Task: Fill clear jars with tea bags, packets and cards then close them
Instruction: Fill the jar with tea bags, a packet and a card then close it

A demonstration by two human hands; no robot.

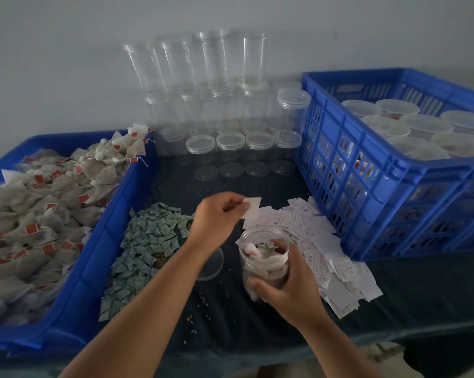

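Gripped round its side by the right hand (290, 287), one open jar (263, 261) is held near the front of the dark table (421, 296), part-filled with tea bags (260, 256) (a green packet (268, 245) on top). One white card (252, 211) is pinched by the left hand (216, 222) just above it. Packets (148, 241) and cards (312, 233) are heaped either side. Two blue crates (394, 214) flank them; empty jars (225, 64) are stacked farthest.

Dark table (421, 290) — crates (367, 186), jars (230, 148), packets (145, 241), cards (312, 222), perhaps a lid (214, 266)

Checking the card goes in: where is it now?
Head view, centre: the left hand pinches the white card just above the open jar, which the right hand holds beside the card pile.
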